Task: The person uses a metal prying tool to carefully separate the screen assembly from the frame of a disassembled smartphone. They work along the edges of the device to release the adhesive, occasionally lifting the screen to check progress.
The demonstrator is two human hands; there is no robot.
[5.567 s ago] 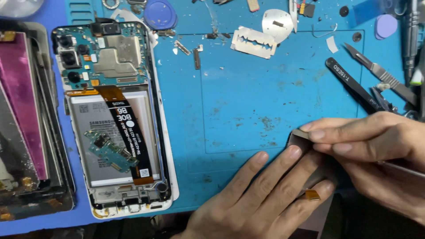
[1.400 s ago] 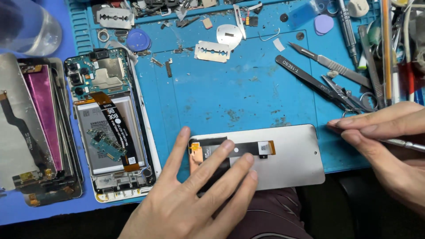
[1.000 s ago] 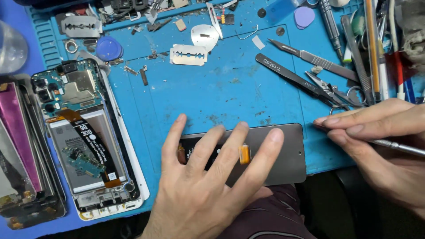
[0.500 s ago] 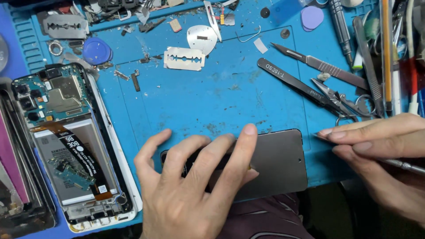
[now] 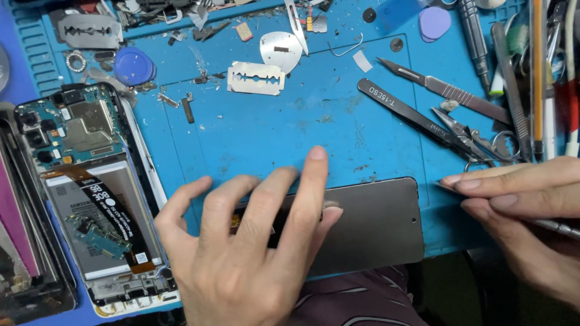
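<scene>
The left hand [image 5: 251,253] is lying flat on the dark panel [image 5: 374,223], fingers spread wide and pressing down on the panel's left part; the grip is open, closing around nothing. The panel is lying flat at the near edge of the blue mat [image 5: 254,133], its near side jutting past the mat's edge. The right hand [image 5: 525,211] is sitting just right of the panel, thumb and forefinger pinched together on a thin metal tool [image 5: 553,226] whose tip is pointing at the panel's top right corner; whether the tip is touching it is hard to tell. Left of the panel, the opened phone [image 5: 90,193] is lying face down, its board and battery showing. Beyond the panel, a razor blade [image 5: 255,78] is resting on the mat. Beyond the panel's right end, black tweezers [image 5: 417,118] and a scalpel [image 5: 444,90] are lying slantwise, with small scissors [image 5: 483,142] just beside them.
</scene>
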